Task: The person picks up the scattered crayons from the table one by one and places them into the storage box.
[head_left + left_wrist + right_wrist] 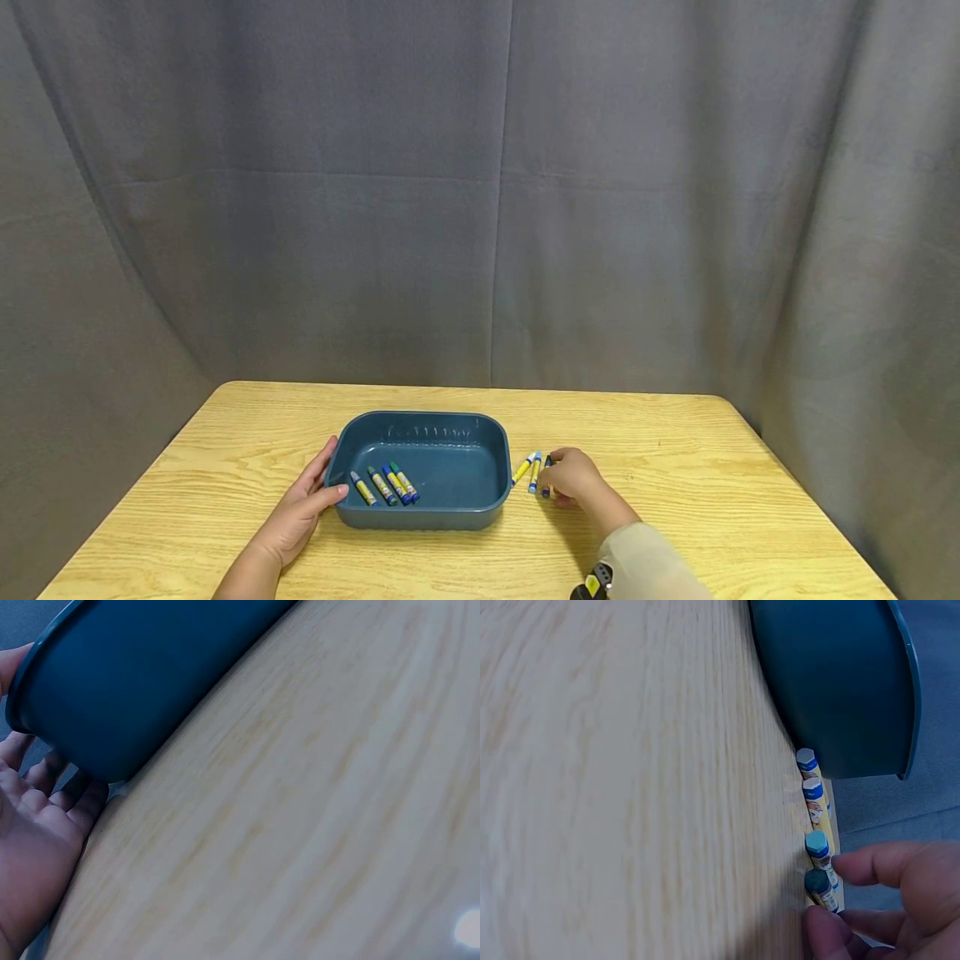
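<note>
A dark teal plastic tray [420, 518] stands on the table. My left hand [303, 508] grips its left side, thumb over the rim and fingers against the outer wall, also seen on the hand [41, 832] in the left wrist view. Inside the tray's left part lie several crayons [387, 485] with yellow wrappers. Right of the tray, more crayons lie side by side on the table. My right hand [573, 477] is over the nearest ones: its fingertips stand apart around a dark crayon [819, 882], one finger beside the light blue crayon [817, 843]. Firm contact cannot be made out.
Two more crayons, one whitish [812, 787] and one greyish [805, 757], lie between the light blue one and the tray wall. The wooden table [675, 467] reaches back to a grey curtain [360, 250], which also hangs at both sides.
</note>
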{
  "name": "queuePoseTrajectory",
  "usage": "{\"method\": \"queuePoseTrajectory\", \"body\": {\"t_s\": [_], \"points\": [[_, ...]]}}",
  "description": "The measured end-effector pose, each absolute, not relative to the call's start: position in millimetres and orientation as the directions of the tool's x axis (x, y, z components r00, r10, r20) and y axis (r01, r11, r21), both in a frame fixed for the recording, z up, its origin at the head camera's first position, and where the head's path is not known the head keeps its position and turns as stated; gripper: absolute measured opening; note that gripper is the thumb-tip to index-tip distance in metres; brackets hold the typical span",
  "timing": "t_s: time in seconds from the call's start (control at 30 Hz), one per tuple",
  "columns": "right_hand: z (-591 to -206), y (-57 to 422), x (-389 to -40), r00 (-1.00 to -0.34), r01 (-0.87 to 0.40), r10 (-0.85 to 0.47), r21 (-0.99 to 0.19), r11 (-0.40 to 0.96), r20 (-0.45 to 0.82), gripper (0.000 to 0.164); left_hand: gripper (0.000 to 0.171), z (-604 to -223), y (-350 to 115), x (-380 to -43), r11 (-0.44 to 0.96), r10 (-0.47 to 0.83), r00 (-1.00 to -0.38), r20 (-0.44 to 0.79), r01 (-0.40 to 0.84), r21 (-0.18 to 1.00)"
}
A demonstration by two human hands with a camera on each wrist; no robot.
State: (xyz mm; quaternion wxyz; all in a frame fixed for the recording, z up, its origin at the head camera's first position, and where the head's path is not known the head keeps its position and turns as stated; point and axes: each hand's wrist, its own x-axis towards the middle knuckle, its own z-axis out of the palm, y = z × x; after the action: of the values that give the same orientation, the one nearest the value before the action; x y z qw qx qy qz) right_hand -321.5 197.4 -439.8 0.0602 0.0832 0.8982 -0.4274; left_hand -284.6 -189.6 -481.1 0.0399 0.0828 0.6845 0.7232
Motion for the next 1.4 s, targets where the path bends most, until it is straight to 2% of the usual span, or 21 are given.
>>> {"method": "queuePoseTrajectory", "body": {"t_s": [0.23,0.37,0.5,0.63,0.87,1.07,1.4], "points": [[-442.9,196.0,-327.7,-0.984,0.173,0.094,-0.727,0.665,-0.148,0.056,0.082,-480.8,-192.1,-283.7,-0.055,0.162,-0.985,0.066,0.058,0.997],[-441.5,197.1,-327.3,-0.985,0.169,0.076,-0.753,0.636,-0.157,0.056,0.083,-481.0,-193.2,-282.5,-0.059,0.162,-0.985,0.062,0.053,0.997],[-438.2,199.4,-327.4,-0.983,0.176,0.058,-0.838,0.516,-0.172,0.055,0.082,-481.4,-194.1,-281.8,-0.06,0.159,-0.985,0.061,0.052,0.997],[-429.9,200.5,-330.6,-0.988,0.145,-0.004,-0.929,0.339,-0.155,0.057,0.082,-481.1,-195.5,-281.7,-0.047,0.153,-0.987,0.048,0.041,0.998],[-409.8,190.7,-340.3,-0.98,0.109,-0.147,-0.98,0.169,-0.134,0.061,0.082,-481.6,-196.4,-281.6,-0.037,0.145,-0.988,0.043,0.038,0.999],[-396.4,168.5,-343.6,-0.968,0.089,-0.222,-0.986,0.14,-0.118,0.059,0.081,-482.6,-193.3,-282.7,-0.043,0.14,-0.988,0.06,0.054,0.998],[-392.3,120.9,-345.4,-0.943,0.065,-0.313,-0.984,0.168,-0.116,0.055,0.082,-482.3,-189.3,-285.5,-0.056,0.152,-0.987,0.056,0.048,0.997]]}}
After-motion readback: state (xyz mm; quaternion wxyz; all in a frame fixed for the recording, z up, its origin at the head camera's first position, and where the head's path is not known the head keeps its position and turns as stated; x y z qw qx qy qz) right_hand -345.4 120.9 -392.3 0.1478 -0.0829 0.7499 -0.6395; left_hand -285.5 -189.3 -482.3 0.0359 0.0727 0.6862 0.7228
